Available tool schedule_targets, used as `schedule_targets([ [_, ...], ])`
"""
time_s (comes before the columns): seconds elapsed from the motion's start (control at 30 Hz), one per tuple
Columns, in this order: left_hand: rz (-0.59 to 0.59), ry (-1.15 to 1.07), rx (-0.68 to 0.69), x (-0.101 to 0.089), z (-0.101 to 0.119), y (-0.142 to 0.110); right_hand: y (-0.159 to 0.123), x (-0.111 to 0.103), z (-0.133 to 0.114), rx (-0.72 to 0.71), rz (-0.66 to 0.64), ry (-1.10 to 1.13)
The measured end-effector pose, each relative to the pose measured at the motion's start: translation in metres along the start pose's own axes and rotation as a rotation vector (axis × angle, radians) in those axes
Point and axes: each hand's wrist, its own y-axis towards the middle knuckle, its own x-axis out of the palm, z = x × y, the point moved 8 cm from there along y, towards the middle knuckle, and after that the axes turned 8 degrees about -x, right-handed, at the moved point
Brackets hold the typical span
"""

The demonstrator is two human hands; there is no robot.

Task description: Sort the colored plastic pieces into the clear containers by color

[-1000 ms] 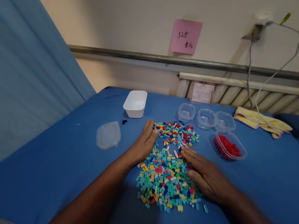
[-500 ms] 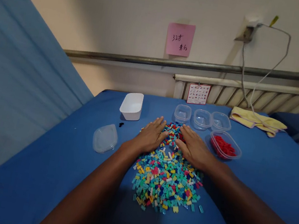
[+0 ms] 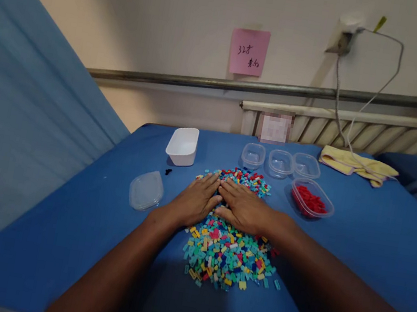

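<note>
A spread pile of small plastic building bricks [image 3: 229, 258] in turquoise, green, yellow, blue, red and white lies on the blue-covered table [image 3: 72, 229]. My left hand [image 3: 197, 199] rests flat over the left side of the pile, fingers stretched out. Beside it, my right hand [image 3: 242, 207] lies flat on the bricks too, its fingertips close to those of the left. Both palms face down, and the bricks under them are hidden. Loose bricks show beyond the fingertips and nearer to me, between my forearms.
A white tub [image 3: 183, 146], a clear lid [image 3: 146, 191] and small black pieces [image 3: 168, 171] are at left. Clear containers [image 3: 253, 155] stand at the back. One clear container holds red pieces [image 3: 311, 200]. A yellow cloth [image 3: 357, 165] lies at back right, beneath a hanging cable [image 3: 351, 126].
My right hand has moved left and slightly nearer, so the gap between my hands has closed. My left hand has shifted slightly left and nearer. More bricks beyond the fingertips are visible.
</note>
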Motion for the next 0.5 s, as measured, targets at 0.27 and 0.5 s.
schedule_targets([
  [0.27, -0.011, 0.031, 0.084, 0.011, 0.030, 0.005, -0.051, 0.003, 0.042, 0.115, 0.061, -0.108],
  [0.5, 0.013, 0.050, 0.060, 0.007, 0.037, 0.001, -0.084, 0.005, 0.044, 0.163, 0.112, -0.089],
])
